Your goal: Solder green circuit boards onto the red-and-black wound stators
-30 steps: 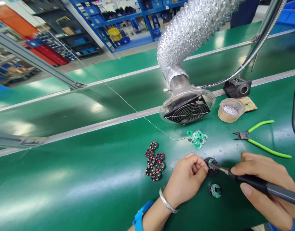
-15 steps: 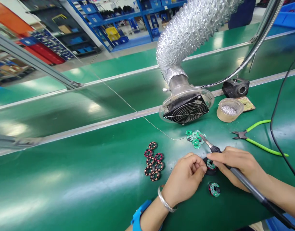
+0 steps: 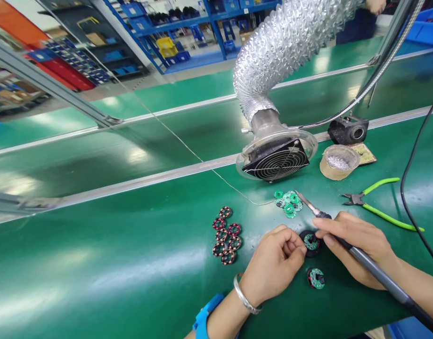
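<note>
My right hand (image 3: 361, 245) is wrapped round a soldering iron (image 3: 370, 268), whose metal tip points up and left near a pile of small green circuit boards (image 3: 290, 203). My left hand (image 3: 278, 263) is closed, thumb and finger pinched at the left rim of a black round holder (image 3: 311, 253). A round green circuit board (image 3: 311, 241) sits in that holder. Just below lies a coil ring with a green board (image 3: 315, 278) on top. Left of my hands, several copper-wound coil rings (image 3: 227, 235) lie grouped on the green table.
A fume extractor (image 3: 278, 162) on a silver duct hangs over the table. Behind the right hand are green-handled cutters (image 3: 382, 205), a tub of metal shavings (image 3: 338, 165) and a black iron stand (image 3: 348, 129). Solder wire (image 3: 223, 180) stretches diagonally to the boards. A black cable (image 3: 409, 179) runs at right.
My right hand and the soldering iron have shifted slightly right, away from the holder, so its board shows more fully. My left hand stays at the rim.
</note>
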### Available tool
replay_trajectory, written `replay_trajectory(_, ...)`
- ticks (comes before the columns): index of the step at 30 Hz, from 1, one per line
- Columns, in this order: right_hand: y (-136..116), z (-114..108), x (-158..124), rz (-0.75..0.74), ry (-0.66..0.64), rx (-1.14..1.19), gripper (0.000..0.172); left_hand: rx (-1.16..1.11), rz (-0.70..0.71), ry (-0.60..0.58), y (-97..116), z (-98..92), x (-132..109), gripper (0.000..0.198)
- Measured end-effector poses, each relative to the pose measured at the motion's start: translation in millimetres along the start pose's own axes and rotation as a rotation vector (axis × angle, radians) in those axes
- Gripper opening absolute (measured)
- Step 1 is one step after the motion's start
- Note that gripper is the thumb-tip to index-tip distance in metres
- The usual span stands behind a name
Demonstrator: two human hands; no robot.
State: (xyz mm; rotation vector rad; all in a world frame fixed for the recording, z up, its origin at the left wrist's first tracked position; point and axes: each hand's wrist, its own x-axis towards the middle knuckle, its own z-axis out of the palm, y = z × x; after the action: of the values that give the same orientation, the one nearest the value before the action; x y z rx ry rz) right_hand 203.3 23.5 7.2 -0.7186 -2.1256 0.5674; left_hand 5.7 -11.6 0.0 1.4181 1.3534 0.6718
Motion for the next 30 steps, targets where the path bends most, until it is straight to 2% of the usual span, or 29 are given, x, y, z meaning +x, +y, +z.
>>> replay_trajectory(3,-8,-12,-4,0.037,0.01,0.014,0.042,0.005,-0.007,0.011,1,0.4,1,0.01)
replay_trajectory(8,-22,-23,-9,0.11,-0.014,0.138,0.029,-0.008,-0.017,0.018,-1,0.5,3,0.01)
replay_trajectory(16,-27,-24,-3,0.083,-0.113,0.118,0.023,-0.011,-0.01,0.016,-2,0.8,0,0.009)
replay_trajectory(21,-27,-21,-4,0.091,-0.068,0.114,0.024,-0.005,0.004,0.019,-1,0.4,1,0.009)
replay_trajectory(27,-29,-25,-1,0.086,-0.137,0.069,0.026,0.011,0.01,0.016,1,-0.7,1,0.01)
replay_trajectory(30,-29,-23,-2,0.085,-0.105,0.059,0.027,0.021,0.009,0.02,1,-1.0,1,0.01)
